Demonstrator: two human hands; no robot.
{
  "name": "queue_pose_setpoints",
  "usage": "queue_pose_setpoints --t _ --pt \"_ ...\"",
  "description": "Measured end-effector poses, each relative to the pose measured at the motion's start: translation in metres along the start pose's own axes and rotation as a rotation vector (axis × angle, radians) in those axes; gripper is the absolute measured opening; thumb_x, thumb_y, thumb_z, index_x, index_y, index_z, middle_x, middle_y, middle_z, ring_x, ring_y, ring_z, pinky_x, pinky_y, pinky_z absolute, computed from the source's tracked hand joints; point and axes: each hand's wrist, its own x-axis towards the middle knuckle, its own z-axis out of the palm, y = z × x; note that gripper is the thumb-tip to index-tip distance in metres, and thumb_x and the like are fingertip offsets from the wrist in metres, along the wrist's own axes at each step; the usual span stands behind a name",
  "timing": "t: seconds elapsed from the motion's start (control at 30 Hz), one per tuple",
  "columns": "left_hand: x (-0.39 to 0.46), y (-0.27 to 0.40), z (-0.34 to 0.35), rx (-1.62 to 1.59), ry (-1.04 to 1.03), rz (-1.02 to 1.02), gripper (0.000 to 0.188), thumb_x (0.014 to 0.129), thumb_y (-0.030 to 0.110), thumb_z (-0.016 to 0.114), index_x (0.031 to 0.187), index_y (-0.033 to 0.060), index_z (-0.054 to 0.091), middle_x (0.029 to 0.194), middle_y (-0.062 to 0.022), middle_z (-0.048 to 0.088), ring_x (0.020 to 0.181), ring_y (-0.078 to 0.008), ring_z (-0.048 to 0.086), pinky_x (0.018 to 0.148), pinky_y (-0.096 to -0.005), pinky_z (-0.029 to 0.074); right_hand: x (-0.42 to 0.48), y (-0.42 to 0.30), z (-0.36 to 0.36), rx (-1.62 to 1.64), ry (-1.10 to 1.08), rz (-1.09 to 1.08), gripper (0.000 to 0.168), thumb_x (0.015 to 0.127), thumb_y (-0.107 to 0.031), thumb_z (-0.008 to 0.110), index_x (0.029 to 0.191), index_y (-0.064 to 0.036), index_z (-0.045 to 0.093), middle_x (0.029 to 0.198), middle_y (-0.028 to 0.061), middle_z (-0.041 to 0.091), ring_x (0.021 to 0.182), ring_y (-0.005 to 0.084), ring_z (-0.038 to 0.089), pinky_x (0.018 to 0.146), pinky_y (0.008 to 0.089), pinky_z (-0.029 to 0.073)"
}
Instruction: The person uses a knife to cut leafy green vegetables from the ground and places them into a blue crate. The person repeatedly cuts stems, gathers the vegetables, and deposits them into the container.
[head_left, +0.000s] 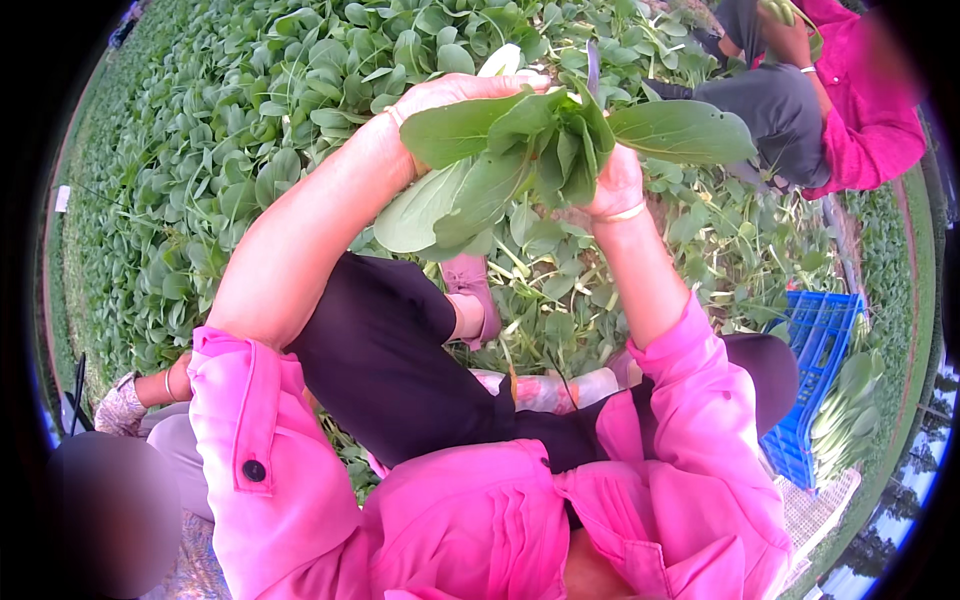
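Observation:
A leafy pak choi plant (551, 146) is held up in front of me, its broad green leaves spread toward the camera. My left hand (457, 94) grips it from the left, the fingers reaching along its far side. Just beyond those fingers shows a pale stalk (501, 60). On the right, my right hand (621, 180) is against the plant, with its fingers hidden behind leaves. Above the leaves sticks up a narrow purplish strip (593, 67), possibly a blade; what holds it is hidden.
Dense pak choi rows (225, 142) grow at left. Cut leaves (555, 292) litter the ground by my pink shoe (472, 292). A blue plastic crate (814, 375) stands at right, beside harvested pak choi (847, 412). Two people sit nearby, one in a pink sleeve (874, 150), another in a patterned sleeve (120, 405).

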Motion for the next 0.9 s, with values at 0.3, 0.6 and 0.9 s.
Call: queue_pose_setpoints --t 0.3,0.6,0.9 --pt "0.002 0.004 -0.026 0.101 0.074 -0.108 0.031 0.087 0.016 0.058 0.112 -0.0008 0.056 0.098 -0.0112 0.064 0.081 -0.0193 0.064 0.07 -0.0329 0.055 -0.008 0.006 -0.004 -0.054 0.176 0.02 0.034 0.095 -0.032 0.039 0.111 -0.005 0.053 0.098 0.0109 0.059 0.07 0.0186 0.056 0.057 0.0316 0.048" --pt "-0.008 -0.002 -0.037 0.276 0.04 0.143 0.028 0.092 0.014 0.048 0.117 0.0018 0.051 0.107 -0.0103 0.058 0.092 -0.0168 0.059 0.078 -0.0276 0.05 -0.009 0.005 -0.004 0.052 0.347 0.039 0.023 0.093 -0.024 0.045 0.101 -0.004 0.053 0.081 0.0129 0.059 0.042 0.012 0.039 0.034 0.0223 0.032" --pt "-0.024 -0.001 -0.023 0.543 -0.086 0.19 0.028 0.087 0.007 0.054 0.115 0.0029 0.054 0.111 -0.0067 0.057 0.097 -0.0126 0.056 0.079 -0.0226 0.047 -0.022 -0.003 -0.004 -0.367 0.348 -0.005 0.024 0.084 -0.006 0.056 0.107 -0.003 0.052 0.078 0.0075 0.06 0.041 0.0111 0.045 0.032 0.0222 0.033"
